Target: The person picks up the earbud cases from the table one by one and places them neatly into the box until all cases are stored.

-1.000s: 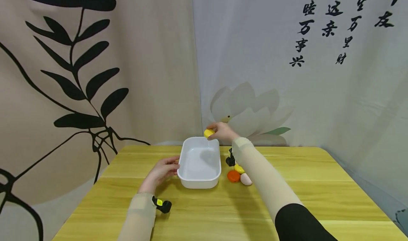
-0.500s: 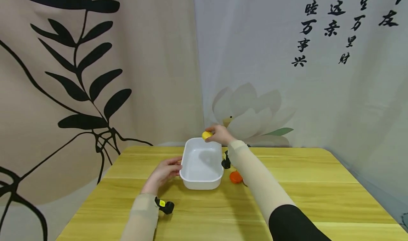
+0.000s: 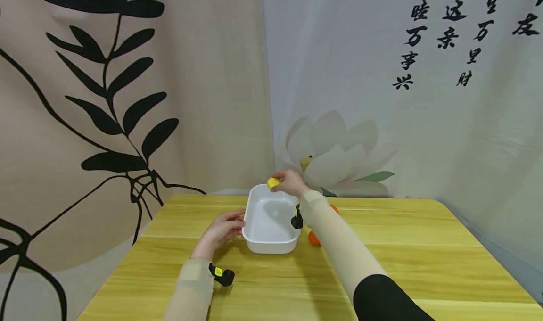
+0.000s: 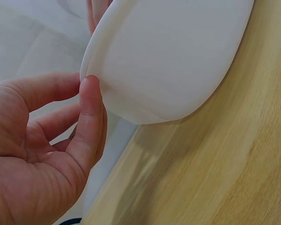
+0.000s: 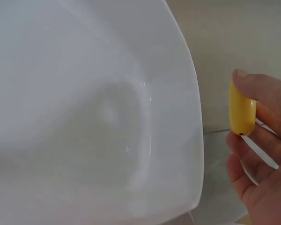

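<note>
Soft, diffuse light fills the head view, laying a faint shadow on the table (image 3: pixel 263 288) beside the right sleeve (image 3: pixel 335 231). The right wrist view is dimmer and greyer, with tiny glints and a soft-edged shadow inside the white container (image 5: pixel 173 93) (the left wrist view looks muted too).

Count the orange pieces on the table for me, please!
2: an orange piece beside the white tub, and another orange piece farther back, past the right sleeve. The sleeve may hide more.
</note>
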A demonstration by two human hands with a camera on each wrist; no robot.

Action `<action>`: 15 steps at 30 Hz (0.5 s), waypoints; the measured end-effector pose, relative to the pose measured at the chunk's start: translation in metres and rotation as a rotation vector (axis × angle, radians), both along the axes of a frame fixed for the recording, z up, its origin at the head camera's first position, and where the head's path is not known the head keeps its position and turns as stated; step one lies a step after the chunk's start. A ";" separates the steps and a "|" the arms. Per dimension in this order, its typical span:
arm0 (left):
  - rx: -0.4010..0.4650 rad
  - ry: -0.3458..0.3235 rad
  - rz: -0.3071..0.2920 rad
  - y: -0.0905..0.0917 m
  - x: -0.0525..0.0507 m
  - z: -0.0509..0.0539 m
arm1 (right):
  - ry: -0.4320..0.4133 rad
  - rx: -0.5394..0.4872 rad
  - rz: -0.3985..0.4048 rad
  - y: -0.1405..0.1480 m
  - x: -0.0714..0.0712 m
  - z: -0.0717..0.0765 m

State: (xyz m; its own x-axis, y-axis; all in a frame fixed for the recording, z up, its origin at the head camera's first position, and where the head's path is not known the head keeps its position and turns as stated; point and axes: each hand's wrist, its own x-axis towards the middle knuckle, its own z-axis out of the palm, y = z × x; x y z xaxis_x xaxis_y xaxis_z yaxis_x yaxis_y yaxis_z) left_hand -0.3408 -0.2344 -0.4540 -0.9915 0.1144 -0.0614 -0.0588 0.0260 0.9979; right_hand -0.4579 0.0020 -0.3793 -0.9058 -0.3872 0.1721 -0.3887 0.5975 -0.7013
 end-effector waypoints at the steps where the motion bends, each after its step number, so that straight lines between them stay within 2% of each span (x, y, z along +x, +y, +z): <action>1: -0.002 -0.001 0.001 0.000 0.000 0.000 | -0.007 -0.005 -0.004 -0.001 -0.001 -0.002; 10: 0.002 0.002 -0.008 0.000 0.000 0.001 | -0.047 -0.054 -0.041 -0.009 -0.006 -0.009; 15: 0.000 -0.011 0.006 0.000 -0.001 0.000 | -0.080 -0.083 -0.068 -0.013 -0.006 -0.011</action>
